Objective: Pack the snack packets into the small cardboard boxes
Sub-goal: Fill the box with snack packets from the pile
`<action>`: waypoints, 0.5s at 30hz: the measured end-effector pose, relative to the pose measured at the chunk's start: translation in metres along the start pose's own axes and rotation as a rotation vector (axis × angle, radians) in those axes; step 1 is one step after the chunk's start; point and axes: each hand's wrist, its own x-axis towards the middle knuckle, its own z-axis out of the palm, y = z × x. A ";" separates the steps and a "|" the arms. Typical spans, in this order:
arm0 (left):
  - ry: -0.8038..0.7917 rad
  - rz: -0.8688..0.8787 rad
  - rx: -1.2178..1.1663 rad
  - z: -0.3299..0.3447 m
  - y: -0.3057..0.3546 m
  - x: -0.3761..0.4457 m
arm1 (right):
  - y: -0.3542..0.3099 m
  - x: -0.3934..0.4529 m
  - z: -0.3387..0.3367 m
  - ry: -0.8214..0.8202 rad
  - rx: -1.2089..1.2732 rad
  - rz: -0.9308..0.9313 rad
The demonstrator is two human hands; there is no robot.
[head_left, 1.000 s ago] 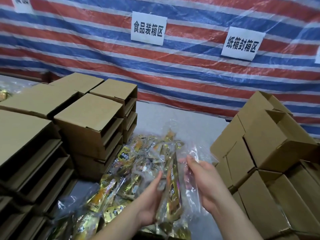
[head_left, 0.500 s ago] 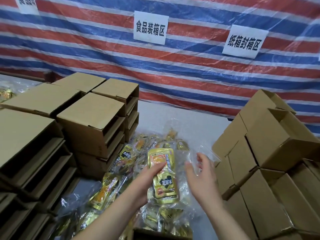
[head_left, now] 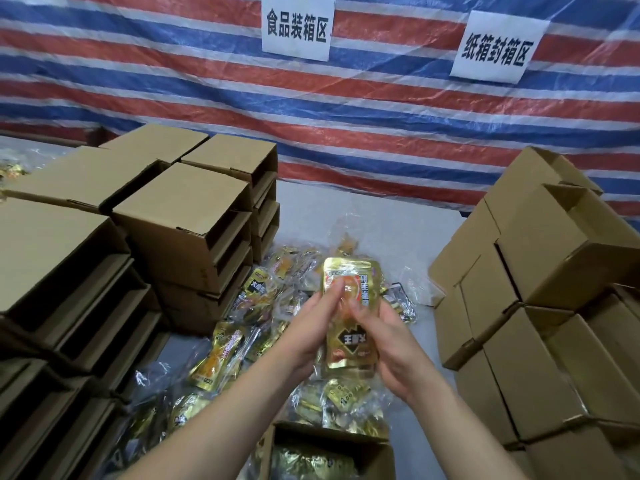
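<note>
A gold snack packet [head_left: 360, 299] stands upright between both hands above a heap of loose packets [head_left: 263, 306]. My left hand [head_left: 311, 327] grips its left edge, thumb on the face. My right hand [head_left: 391, 344] holds the right side, fingers across the front. An open small cardboard box [head_left: 374, 452] sits at the bottom edge, just below my hands, with gold packets inside it.
Stacks of open-sided cardboard boxes [head_left: 180, 230] rise on the left. Another pile of boxes [head_left: 540, 292] stands on the right. A striped tarpaulin [head_left: 381, 109] with two paper signs hangs behind the grey table [head_left: 388, 216].
The packet turned from edge-on to face-on and rose. My right hand, apart from it half a second ago, has closed onto its right side. The camera tilted down, showing the open box.
</note>
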 end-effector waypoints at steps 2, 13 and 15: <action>0.058 0.066 0.131 0.009 0.001 -0.002 | 0.001 0.000 -0.004 0.000 -0.009 -0.005; -0.218 -0.037 0.883 -0.063 -0.030 -0.023 | -0.003 -0.018 -0.058 0.081 -0.125 -0.037; -0.346 -0.133 1.066 -0.091 -0.047 -0.037 | -0.001 -0.023 -0.062 0.048 -0.197 -0.044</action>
